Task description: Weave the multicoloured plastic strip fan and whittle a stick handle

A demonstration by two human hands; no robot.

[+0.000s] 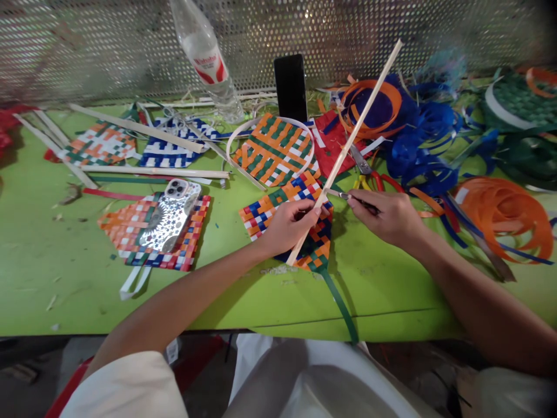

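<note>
My left hand (289,226) is closed around the lower part of a long pale bamboo strip (357,125), which slants up to the right. In my right hand (387,215) is a small knife (338,194), its blade touching or very near the strip just above my left fingers. Under the strip lies a woven piece (265,209) of orange, blue, white and red bands. From its lower corner a green strap (342,305) runs over the table's front edge. Behind it rests an orange, green and white woven fan (272,151) with a pale hoop around it.
On the left, a phone in a patterned case (172,215) lies on another woven piece (198,232). A water bottle (209,64) and a dark phone (290,87) stand at the back. Scissors (378,183), blue bands (426,139) and orange coils (505,217) fill the right.
</note>
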